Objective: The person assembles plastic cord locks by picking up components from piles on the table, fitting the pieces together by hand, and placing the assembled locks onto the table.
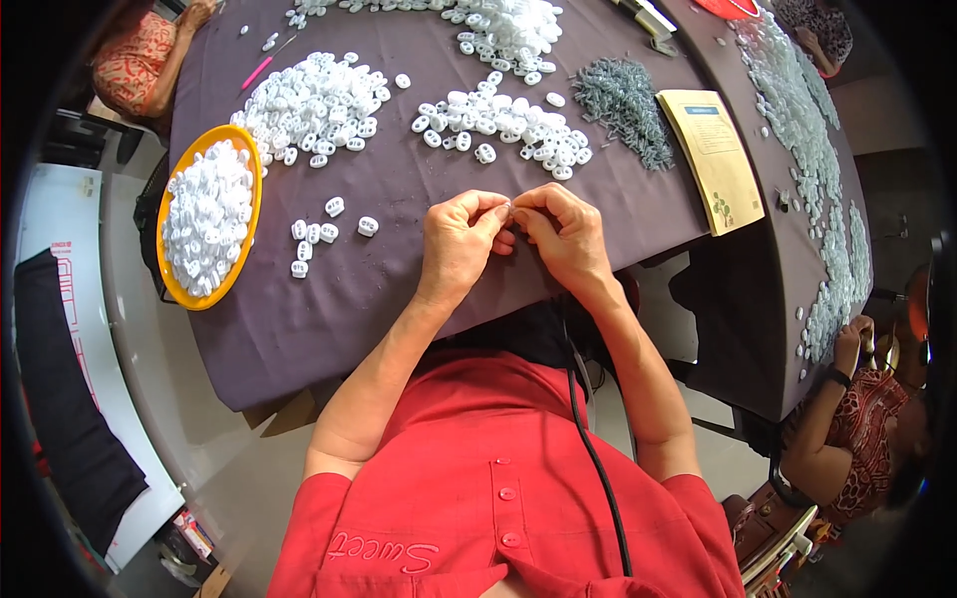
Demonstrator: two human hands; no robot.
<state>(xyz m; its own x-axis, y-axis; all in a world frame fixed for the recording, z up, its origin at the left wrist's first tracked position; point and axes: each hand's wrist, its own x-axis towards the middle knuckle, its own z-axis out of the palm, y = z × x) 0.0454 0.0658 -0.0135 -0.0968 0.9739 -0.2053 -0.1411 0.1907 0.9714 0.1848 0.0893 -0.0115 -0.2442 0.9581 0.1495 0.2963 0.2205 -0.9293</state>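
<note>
My left hand (462, 239) and my right hand (564, 231) meet above the near part of the cloth-covered table (379, 289). Both are closed, thumbs and fingertips pinched together around something tiny and pale that the fingers mostly hide. Beyond them lies a pile of white oval plastic pieces with two holes, like cord locks (508, 125). Left of my left hand several loose white pieces (329, 233) sit apart, with dark openings showing. Past my right hand is a heap of thin grey pieces, like small springs (626, 105).
An orange-rimmed oval tray (169, 274) of white pieces stands at the table's left edge. Behind it are a larger white pile (309, 105) and a pink-handled tool (256, 73). A tan booklet (711, 159) lies right. Other people sit at left and right, near a second table (763, 329).
</note>
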